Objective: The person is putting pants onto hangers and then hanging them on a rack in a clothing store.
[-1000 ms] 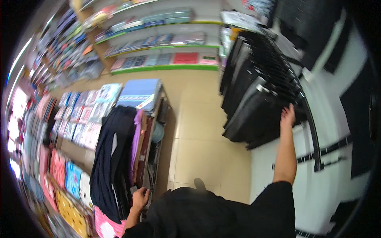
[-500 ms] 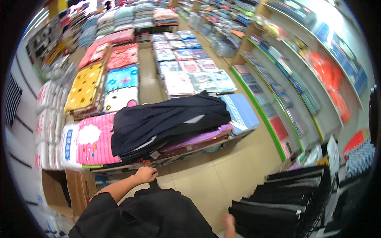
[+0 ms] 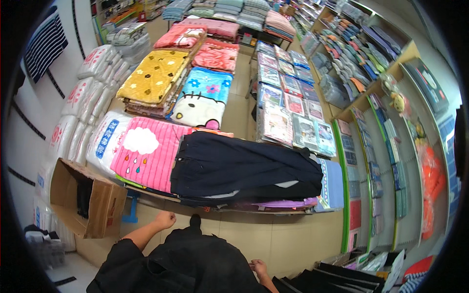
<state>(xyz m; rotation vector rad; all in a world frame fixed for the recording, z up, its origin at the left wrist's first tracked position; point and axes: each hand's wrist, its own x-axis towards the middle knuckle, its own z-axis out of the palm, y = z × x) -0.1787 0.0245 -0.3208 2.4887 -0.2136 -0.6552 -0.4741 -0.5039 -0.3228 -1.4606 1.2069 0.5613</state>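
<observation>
My left hand (image 3: 165,219) is loosely fisted in front of the display table, close to its front edge, and I see nothing in it. Lower down, beside my black clothing (image 3: 195,263), hangs my right hand (image 3: 259,267). Its fingers are loosely bent and a little apart, with no object I can make out. Dark trousers (image 3: 244,163) lie in a flat pile along the front of the table, apart from both hands. To their left is a folded pink striped blanket (image 3: 146,151) with a white cloud on it.
An open cardboard box (image 3: 105,210) stands left of the table, below stacked white plastic-wrapped packs (image 3: 73,136). Folded blankets, among them a yellow one (image 3: 154,75), fill the table behind. Shelves (image 3: 405,180) rise on the right. Black garments (image 3: 332,281) hang at the lower right.
The view has swung left, so the table sits farther right and the hanging black garments lower. My left hand has drawn slightly back from the table edge; my right is nearer my body.
</observation>
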